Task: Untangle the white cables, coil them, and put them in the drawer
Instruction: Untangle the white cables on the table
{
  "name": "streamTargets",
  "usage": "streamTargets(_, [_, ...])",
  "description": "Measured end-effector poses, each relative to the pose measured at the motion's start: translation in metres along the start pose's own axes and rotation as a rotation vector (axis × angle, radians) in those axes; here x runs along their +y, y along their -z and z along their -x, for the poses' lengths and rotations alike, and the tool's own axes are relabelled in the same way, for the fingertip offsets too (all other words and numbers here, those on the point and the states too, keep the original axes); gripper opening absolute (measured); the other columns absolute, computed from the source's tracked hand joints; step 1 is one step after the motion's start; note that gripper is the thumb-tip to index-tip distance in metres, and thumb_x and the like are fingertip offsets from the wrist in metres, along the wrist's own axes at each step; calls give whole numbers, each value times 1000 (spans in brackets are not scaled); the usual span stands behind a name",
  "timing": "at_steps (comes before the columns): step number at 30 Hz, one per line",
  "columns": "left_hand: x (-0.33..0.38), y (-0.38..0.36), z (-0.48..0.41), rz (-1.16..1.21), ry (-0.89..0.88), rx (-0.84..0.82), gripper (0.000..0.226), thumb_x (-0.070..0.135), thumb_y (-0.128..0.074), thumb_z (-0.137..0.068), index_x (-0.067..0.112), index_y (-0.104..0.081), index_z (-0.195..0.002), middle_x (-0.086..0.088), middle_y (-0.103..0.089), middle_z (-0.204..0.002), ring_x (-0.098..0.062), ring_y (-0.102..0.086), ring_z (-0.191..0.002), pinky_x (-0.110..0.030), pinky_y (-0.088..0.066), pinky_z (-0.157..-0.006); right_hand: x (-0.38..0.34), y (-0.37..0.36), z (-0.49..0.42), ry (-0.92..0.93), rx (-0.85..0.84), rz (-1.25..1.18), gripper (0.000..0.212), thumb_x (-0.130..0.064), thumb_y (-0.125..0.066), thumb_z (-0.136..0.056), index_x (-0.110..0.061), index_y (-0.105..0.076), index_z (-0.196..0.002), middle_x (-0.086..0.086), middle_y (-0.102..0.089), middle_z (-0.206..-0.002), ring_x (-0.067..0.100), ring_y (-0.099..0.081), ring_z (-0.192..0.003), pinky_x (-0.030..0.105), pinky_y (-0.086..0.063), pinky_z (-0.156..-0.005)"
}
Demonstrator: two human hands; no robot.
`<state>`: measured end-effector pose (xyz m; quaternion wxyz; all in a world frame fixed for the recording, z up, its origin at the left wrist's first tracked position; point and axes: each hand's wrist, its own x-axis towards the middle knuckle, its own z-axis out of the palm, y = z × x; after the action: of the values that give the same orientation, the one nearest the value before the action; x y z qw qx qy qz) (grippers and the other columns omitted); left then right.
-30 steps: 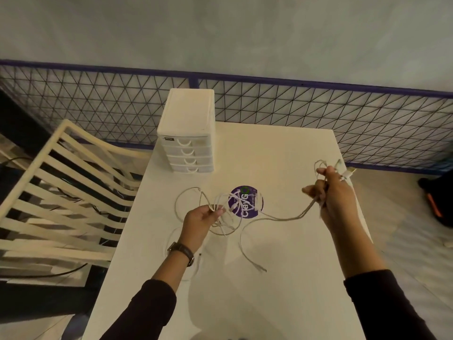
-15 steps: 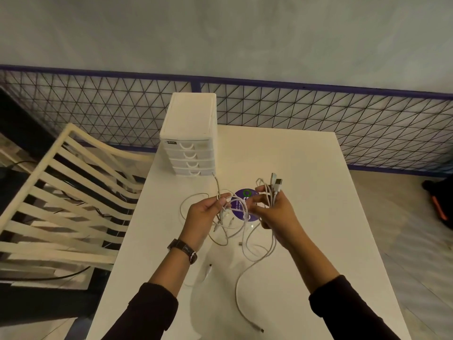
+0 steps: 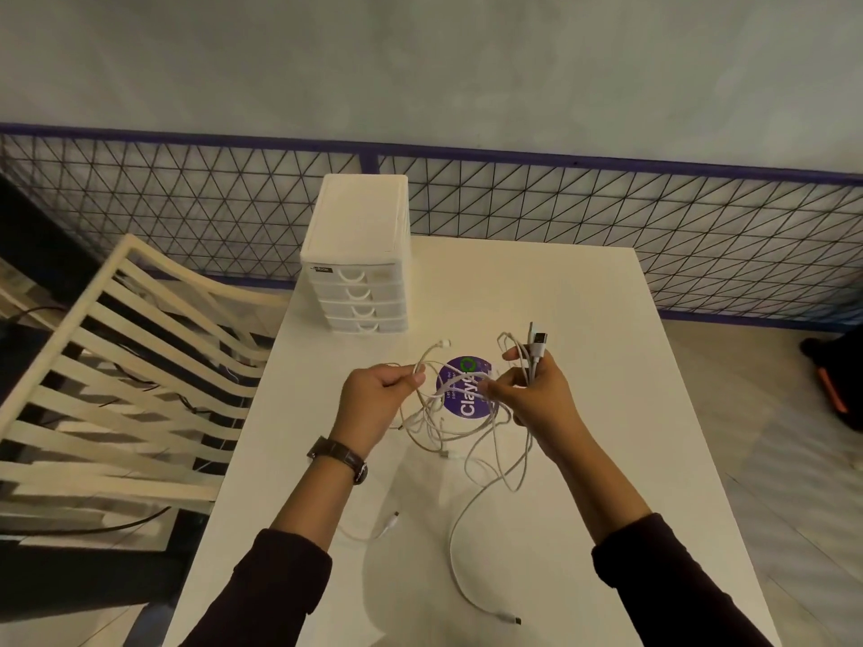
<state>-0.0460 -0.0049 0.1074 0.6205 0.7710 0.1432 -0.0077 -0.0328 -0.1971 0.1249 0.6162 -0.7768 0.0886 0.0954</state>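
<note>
**Both hands deep in the cable knot, drawers shut**

Head view, only one here. Left hand (image 3: pixel 373 399) raised over the white table (image 3: pixel 583 436), palm turned inward, thumb and forefinger pressed together on one strand of the white cables (image 3: pixel 471 441); a loop arcs up from that pinch and ends in a small plug (image 3: pixel 443 342) pointing toward the far side. Dark-strap wristwatch (image 3: pixel 341 457) on that wrist, dark sleeves on both forearms. Right hand (image 3: pixel 532 399) a bit farther right at about the same height, fingers curled shut around a bunch of strands, with two or three USB plugs (image 3: pixel 537 340) sticking straight up out of the fist. Fingertips of that hand also pinching into the knot hanging between the hands.

Cable count: hard to tell in the tangle, looks like several. Loose tails drooping down onto the table, one long one curling near and ending in a connector (image 3: pixel 511 618) close to the near edge, another short end (image 3: pixel 390 523) just beside the left forearm.

One small white drawer unit (image 3: pixel 359 254) at the far left of the table, four drawers, all shut, well apart from the hands. One round purple sticker (image 3: pixel 462 389) on the tabletop, partly hidden behind the cables. Cream slatted chair (image 3: pixel 116 366) left of the table, wire-mesh fence (image 3: pixel 607 212) along the far side, grey wall beyond.
</note>
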Motion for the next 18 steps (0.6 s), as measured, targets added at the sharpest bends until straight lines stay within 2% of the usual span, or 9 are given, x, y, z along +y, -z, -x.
streamTargets(3, [5, 1, -3, 6, 74, 37, 21, 7, -75, -75, 3, -73, -96, -8, -72, -87, -23, -68, -86, -31, -54, -82, 4, -1, -3, 22, 21, 47, 39, -4, -76, -73, -27, -47, -85, 9, -61, -69, 13, -52, -55, 24, -40, -51])
streamTargets(5, [10, 2, -3, 60, 155, 2, 22, 5, -74, -76, -1, -71, -96, -11, -71, -86, -24, -67, -79, -29, -58, -74, 6, -3, -4, 52, 52, 87, 37, -5, -75, -73, -27, -47, -87, 8, -61, -71, 16, -54, -61, 25, -44, -55])
streamTargets(9, [21, 13, -5, 234, 375, -163, 11, 2, -68, -80, 0, -69, -91, -9, -67, -75, -11, -65, -58, -19, -58, -59, 8, -4, -5, 109, 87, 209, 34, -11, -73, -77, -21, -49, -99, 7, -63, -76, 16, -61, -65, 21, -49, -54])
streamTargets(11, [25, 19, -6, 344, 484, -283, 7, 3, -62, -84, 2, -67, -89, -9, -67, -70, -11, -67, -57, -21, -58, -60, 8, -2, -5, 125, 102, 230, 34, -13, -73, -78, -20, -49, -101, 4, -61, -76, 16, -62, -65, 20, -49, -52])
streamTargets(14, [25, 19, -9, 633, 604, -367, 16, 2, -49, -92, -4, -64, -93, -14, -70, -73, -18, -71, -66, -28, -59, -68, 5, 0, -7, 154, 121, 272, 36, -14, -72, -78, -18, -49, -105, 0, -59, -77, 16, -62, -69, 24, -51, -57])
streamTargets(16, [23, 14, -10, 806, 625, -352, 20, 0, -44, -93, -7, -62, -96, -15, -69, -78, -19, -71, -68, -31, -58, -70, 4, -2, -9, 158, 109, 293, 36, -12, -71, -78, -16, -49, -107, -4, -57, -76, 15, -60, -69, 24, -50, -60])
streamTargets(18, [19, 8, -10, 887, 627, -287, 18, -1, -43, -93, -6, -60, -96, -12, -65, -72, -16, -68, -61, -30, -58, -68, 5, -4, -9, 157, 90, 308, 35, -9, -70, -78, -15, -49, -106, -7, -55, -74, 13, -57, -67, 20, -46, -58])
